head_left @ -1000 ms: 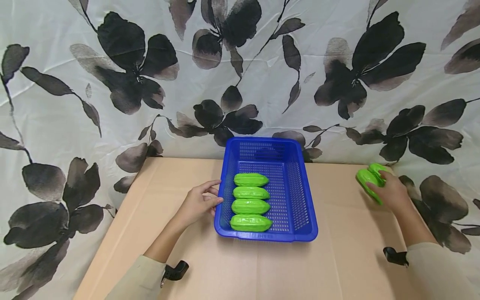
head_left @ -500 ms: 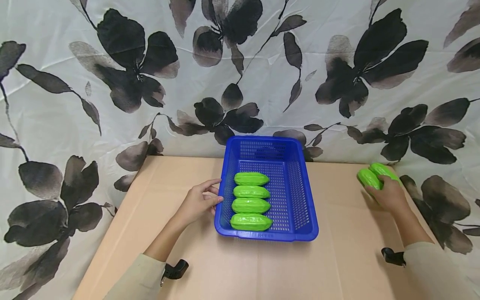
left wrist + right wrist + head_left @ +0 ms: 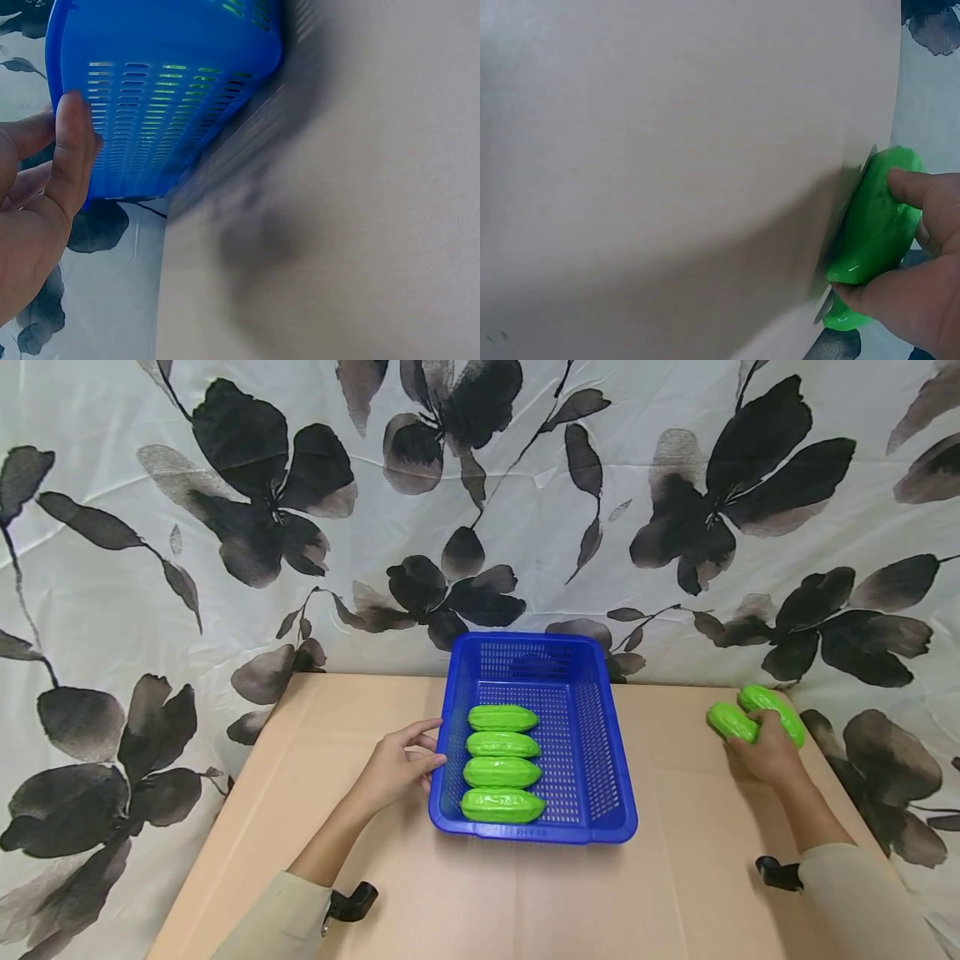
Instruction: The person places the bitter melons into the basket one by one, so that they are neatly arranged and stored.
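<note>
In the head view, my right hand (image 3: 768, 756) grips a glossy green ridged gourd (image 3: 731, 722) near the table's far right corner. A second green gourd (image 3: 774, 710) lies just right of it, partly behind the hand. The right wrist view shows thumb and fingers on opposite sides of the held gourd (image 3: 877, 221), with part of the other gourd (image 3: 846, 316) below. Several like gourds (image 3: 501, 772) lie in a column along the left side of a blue plastic basket (image 3: 626, 810). Fairly straight fingers of my left hand (image 3: 392, 768) touch the basket's left rim and outer wall.
Beneath the basket is a light brown table (image 3: 697, 877), its right edge running close by the right hand. A white cloth (image 3: 540, 485) with dark flowers hangs behind and spreads at both sides. Each wrist carries a black camera (image 3: 352, 902).
The right hand has closed round the left gourd of the pair and shifted slightly left with it, opening a small gap to the other gourd. The left hand and basket stay in place.
</note>
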The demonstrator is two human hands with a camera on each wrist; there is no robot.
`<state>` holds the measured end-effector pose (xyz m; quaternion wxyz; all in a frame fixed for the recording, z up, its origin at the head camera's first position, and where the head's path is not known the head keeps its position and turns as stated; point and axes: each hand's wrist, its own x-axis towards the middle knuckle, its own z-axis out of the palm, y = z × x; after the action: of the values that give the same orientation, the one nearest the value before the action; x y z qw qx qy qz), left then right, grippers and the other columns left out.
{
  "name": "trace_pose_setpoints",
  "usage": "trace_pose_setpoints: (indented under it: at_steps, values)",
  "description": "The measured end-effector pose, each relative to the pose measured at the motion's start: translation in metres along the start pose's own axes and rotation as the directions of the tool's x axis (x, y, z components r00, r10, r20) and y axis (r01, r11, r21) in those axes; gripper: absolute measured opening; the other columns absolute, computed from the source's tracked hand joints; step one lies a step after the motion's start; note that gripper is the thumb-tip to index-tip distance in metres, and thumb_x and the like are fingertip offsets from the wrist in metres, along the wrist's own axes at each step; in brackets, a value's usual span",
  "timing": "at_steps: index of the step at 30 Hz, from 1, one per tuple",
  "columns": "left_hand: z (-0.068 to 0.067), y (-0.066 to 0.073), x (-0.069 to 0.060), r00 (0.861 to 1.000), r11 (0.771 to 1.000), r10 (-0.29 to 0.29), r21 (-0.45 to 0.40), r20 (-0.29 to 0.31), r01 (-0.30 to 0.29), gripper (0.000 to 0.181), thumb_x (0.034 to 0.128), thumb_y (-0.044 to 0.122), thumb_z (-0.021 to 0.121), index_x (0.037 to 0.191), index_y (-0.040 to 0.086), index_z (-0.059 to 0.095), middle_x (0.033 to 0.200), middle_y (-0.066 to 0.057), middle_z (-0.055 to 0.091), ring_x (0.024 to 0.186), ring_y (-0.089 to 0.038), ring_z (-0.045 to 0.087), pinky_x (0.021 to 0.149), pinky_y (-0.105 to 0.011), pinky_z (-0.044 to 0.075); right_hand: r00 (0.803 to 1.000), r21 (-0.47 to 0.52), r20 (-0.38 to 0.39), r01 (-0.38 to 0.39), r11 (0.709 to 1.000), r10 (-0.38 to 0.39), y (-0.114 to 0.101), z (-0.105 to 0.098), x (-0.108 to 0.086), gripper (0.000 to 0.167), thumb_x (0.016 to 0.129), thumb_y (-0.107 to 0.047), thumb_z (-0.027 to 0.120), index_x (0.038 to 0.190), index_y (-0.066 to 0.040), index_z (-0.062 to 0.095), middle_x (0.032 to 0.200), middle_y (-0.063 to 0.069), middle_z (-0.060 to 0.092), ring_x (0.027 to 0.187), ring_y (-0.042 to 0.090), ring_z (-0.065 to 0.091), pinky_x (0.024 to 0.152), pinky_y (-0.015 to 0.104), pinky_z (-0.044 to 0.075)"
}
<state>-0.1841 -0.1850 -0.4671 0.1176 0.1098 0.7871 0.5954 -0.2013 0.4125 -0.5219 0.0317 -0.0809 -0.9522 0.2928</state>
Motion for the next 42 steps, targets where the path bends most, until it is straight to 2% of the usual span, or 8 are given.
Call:
trace_pose_setpoints:
  at_steps: [9, 17, 22, 24, 27, 32, 34, 42]
  values:
    - [0.000, -0.003, 0.000, 1.000, 1.000, 0.003, 0.005, 0.005, -0.003, 0.060, 0.0939, -0.001, 0.072, 0.150, 0.000, 0.050, 0.111, -0.023, 0.065, 0.063, -0.014, 0.068, 0.061, -0.048, 0.065, 0.999, 0.011, -0.029, 0.035, 0.999, -0.034, -0.002, 0.001, -0.002, 0.068, 0.097, -0.009, 0.066, 0.143, 0.024, 0.027, 0.130, 0.050, 0.036, 0.112, 0.059, 0.041, 0.085, 0.068, 0.041]
    - [0.001, -0.002, 0.001, 1.000, 1.000, -0.007, 0.010, 0.006, 0.007, 0.060, 0.0943, -0.001, 0.072, 0.150, 0.001, 0.050, 0.112, -0.023, 0.065, 0.065, -0.016, 0.069, 0.058, -0.037, 0.066, 0.995, 0.006, -0.084, 0.049, 0.999, -0.048, -0.009, -0.009, -0.002, 0.068, 0.099, -0.014, 0.060, 0.147, 0.020, 0.025, 0.130, 0.052, 0.030, 0.121, 0.066, 0.028, 0.084, 0.069, 0.037]
    - [0.001, -0.002, 0.001, 1.000, 1.000, -0.013, 0.007, 0.007, 0.013, 0.060, 0.0941, -0.001, 0.072, 0.150, 0.001, 0.050, 0.112, -0.023, 0.065, 0.065, -0.016, 0.068, 0.057, -0.032, 0.065, 0.976, 0.031, -0.142, 0.171, 0.985, -0.165, -0.021, -0.017, 0.006, 0.064, 0.094, -0.005, 0.067, 0.142, 0.022, 0.034, 0.120, 0.045, 0.045, 0.100, 0.051, 0.047, 0.075, 0.043, 0.042]
    - [0.001, -0.001, 0.001, 1.000, 1.000, -0.013, 0.005, 0.007, 0.013, 0.060, 0.0940, -0.001, 0.072, 0.150, 0.001, 0.050, 0.111, -0.023, 0.065, 0.065, -0.016, 0.068, 0.057, -0.032, 0.065, 0.979, 0.054, -0.110, 0.180, 0.982, -0.173, -0.031, -0.021, 0.008, 0.067, 0.096, -0.009, 0.067, 0.145, 0.021, 0.032, 0.119, 0.041, 0.048, 0.095, 0.042, 0.050, 0.071, 0.029, 0.040]
    - [0.000, -0.001, 0.002, 1.000, 1.000, -0.013, 0.007, 0.008, 0.012, 0.060, 0.0941, -0.001, 0.072, 0.150, 0.001, 0.049, 0.111, -0.023, 0.065, 0.065, -0.016, 0.068, 0.057, -0.032, 0.065, 0.991, 0.079, -0.024, 0.136, 0.988, -0.134, -0.048, -0.028, 0.009, 0.074, 0.102, -0.020, 0.062, 0.152, 0.015, 0.022, 0.124, 0.039, 0.046, 0.099, 0.040, 0.049, 0.071, 0.023, 0.038]
    - [0.000, -0.001, 0.002, 1.000, 1.000, -0.019, 0.006, 0.006, 0.019, 0.060, 0.0941, -0.001, 0.072, 0.150, 0.001, 0.050, 0.112, -0.024, 0.065, 0.065, -0.015, 0.068, 0.056, -0.032, 0.065, 0.989, 0.107, 0.101, 0.098, 0.989, -0.109, -0.082, -0.035, 0.013, 0.080, 0.106, -0.033, 0.056, 0.158, 0.008, 0.012, 0.137, 0.040, 0.038, 0.110, 0.047, 0.049, 0.078, 0.037, 0.044]
    - [-0.001, 0.000, 0.001, 1.000, 1.000, -0.020, 0.006, 0.005, 0.020, 0.060, 0.0942, -0.001, 0.072, 0.150, 0.001, 0.050, 0.112, -0.023, 0.065, 0.065, -0.015, 0.068, 0.056, -0.032, 0.065, 0.984, 0.124, 0.135, 0.104, 0.987, -0.120, -0.097, -0.036, 0.016, 0.081, 0.106, -0.034, 0.056, 0.159, 0.007, 0.010, 0.139, 0.039, 0.036, 0.113, 0.046, 0.049, 0.080, 0.036, 0.046]
    - [-0.002, 0.002, 0.002, 1.000, 1.000, -0.018, -0.002, 0.010, 0.018, 0.060, 0.0944, -0.001, 0.071, 0.151, 0.001, 0.049, 0.111, -0.023, 0.064, 0.064, -0.014, 0.068, 0.056, -0.032, 0.065, 0.971, 0.111, 0.177, 0.143, 0.984, -0.161, -0.146, -0.041, 0.028, 0.078, 0.105, -0.032, 0.056, 0.161, 0.001, 0.012, 0.142, 0.036, 0.039, 0.114, 0.044, 0.050, 0.083, 0.044, 0.050]
